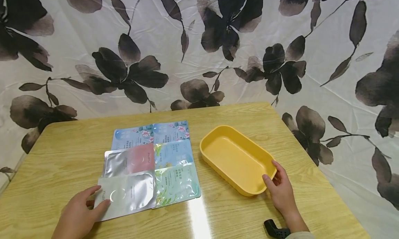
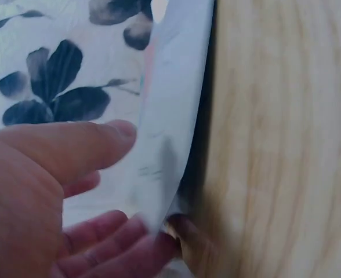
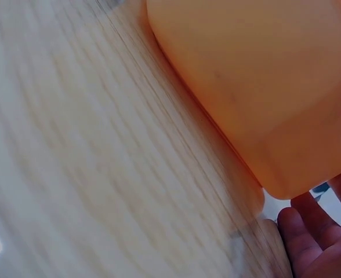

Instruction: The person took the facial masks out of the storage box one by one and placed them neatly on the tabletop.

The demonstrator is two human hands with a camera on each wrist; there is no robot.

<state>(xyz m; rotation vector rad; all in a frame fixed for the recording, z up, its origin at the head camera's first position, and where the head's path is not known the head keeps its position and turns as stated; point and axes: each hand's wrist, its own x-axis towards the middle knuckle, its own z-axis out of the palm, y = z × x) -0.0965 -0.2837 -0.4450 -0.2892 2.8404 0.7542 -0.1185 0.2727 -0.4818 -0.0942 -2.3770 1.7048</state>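
Note:
At the lower left, my left hand holds the near-left end of a white and silver sheet mask packet, its thumb over the surface and a fingertip at the upper corner. From the left wrist, that packet appears edge-on, with a dark gap under its edge. My right hand grips the near-right corner of a yellow tray, thumb at the rim and fingers around the outer side. The right wrist view shows the tray's wall close up, with fingers at its corner. Nothing lies inside the tray.
Beside the held packet lie a pink and silver packet, a green packet, a blue packet and two blue floral ones at the back. A black device sits by the right wrist. Floral cloth hangs behind the wooden table.

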